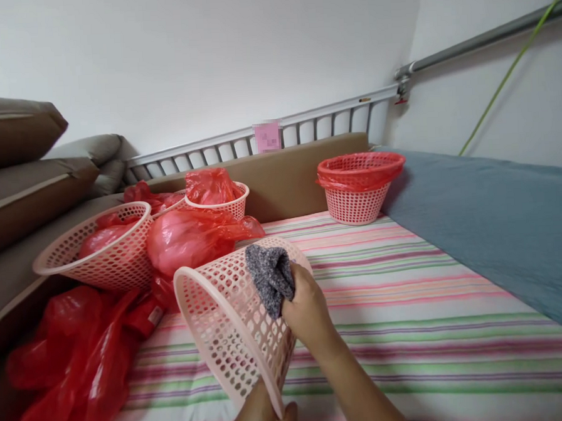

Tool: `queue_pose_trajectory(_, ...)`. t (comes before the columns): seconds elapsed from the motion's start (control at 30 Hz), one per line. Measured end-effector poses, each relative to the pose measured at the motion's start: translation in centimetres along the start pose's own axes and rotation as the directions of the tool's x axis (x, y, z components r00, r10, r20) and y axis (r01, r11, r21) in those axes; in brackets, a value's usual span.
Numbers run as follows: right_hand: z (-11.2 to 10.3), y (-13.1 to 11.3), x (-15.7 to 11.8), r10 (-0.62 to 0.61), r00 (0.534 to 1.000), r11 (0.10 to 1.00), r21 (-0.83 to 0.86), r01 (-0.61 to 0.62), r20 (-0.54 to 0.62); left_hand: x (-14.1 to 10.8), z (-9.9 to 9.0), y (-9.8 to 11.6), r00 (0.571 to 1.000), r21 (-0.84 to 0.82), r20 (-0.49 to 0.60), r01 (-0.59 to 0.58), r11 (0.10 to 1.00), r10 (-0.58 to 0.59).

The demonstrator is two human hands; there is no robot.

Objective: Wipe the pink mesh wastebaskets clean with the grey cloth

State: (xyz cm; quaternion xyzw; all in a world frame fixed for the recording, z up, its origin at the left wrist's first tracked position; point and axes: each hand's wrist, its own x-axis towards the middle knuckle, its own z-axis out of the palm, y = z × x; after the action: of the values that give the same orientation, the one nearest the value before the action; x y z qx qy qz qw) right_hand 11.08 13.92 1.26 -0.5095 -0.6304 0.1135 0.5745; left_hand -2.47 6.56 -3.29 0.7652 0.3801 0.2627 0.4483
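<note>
A pink plastic basket (223,282) with holes in its wall lies tilted on its side, its mouth toward the lower left. My left hand (268,412) grips the basket's rim at the bottom, thumb outside and the other fingers inside, partly hidden. In my right hand (309,303) is a bunched dark grey speckled cloth (270,277), which lies against the outer wall of the basket. A filled red plastic bag (183,241) sits just behind the basket.
Pink baskets with red bags in them, one a wide basket (123,256), stand at the left. More red bags (76,359) lie in front. A red-lined basket (358,200) stands at the back right on the striped sheet (408,304). Cushions (30,186) are stacked left.
</note>
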Motion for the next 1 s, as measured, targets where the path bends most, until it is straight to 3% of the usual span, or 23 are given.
queue_pose_trajectory(0.13, 0.0, 2.4, 1.6, 0.071, 0.997, 0.993, -0.093, -0.073, -0.026, 1.5, -1.0, -2.5, 1.0, 0.098, -0.002, 0.015, 0.995, -0.015)
queue_pose_trajectory(0.27, 0.0, 4.7, 3.6, 0.15, 0.987, 0.969, -0.19, -0.159, -0.062, 4.1, -2.2, -4.1, 0.997, 0.086, 0.044, -0.069, 0.994, 0.066)
queue_pose_trajectory(0.47, 1.2, 5.4, 3.7, 0.258, 0.95, 0.939, -0.186, -0.289, -0.175, 6.4, -3.9, -5.2, 0.983, 0.034, 0.089, -0.165, 0.986, 0.161)
queue_pose_trajectory(0.6, 2.4, 5.3, 2.4, 0.205, 0.942, 0.948, -0.185, -0.258, -0.264, 6.4, -4.1, -6.8, 0.973, -0.018, 0.066, -0.219, 0.976, 0.219)
queue_pose_trajectory(0.77, 3.4, 5.7, 2.4, 0.154, 0.93, 0.95, -0.209, -0.232, -0.334, 7.1, -3.4, -9.2, 0.961, -0.1, 0.168, -0.207, 0.973, 0.221)
queue_pose_trajectory(0.87, 4.0, 5.4, 2.7, 0.184, 0.914, 0.932, -0.232, -0.279, -0.361, 7.6, -3.1, -9.0, 0.97, -0.166, 0.09, -0.209, 0.964, 0.226)
queue_pose_trajectory(1.0, 3.9, 3.2, 2.6, 0.167, 0.931, 0.95, -0.198, -0.24, -0.325, 8.0, -3.3, -6.6, 0.964, -0.247, 0.03, -0.248, 0.937, 0.263)
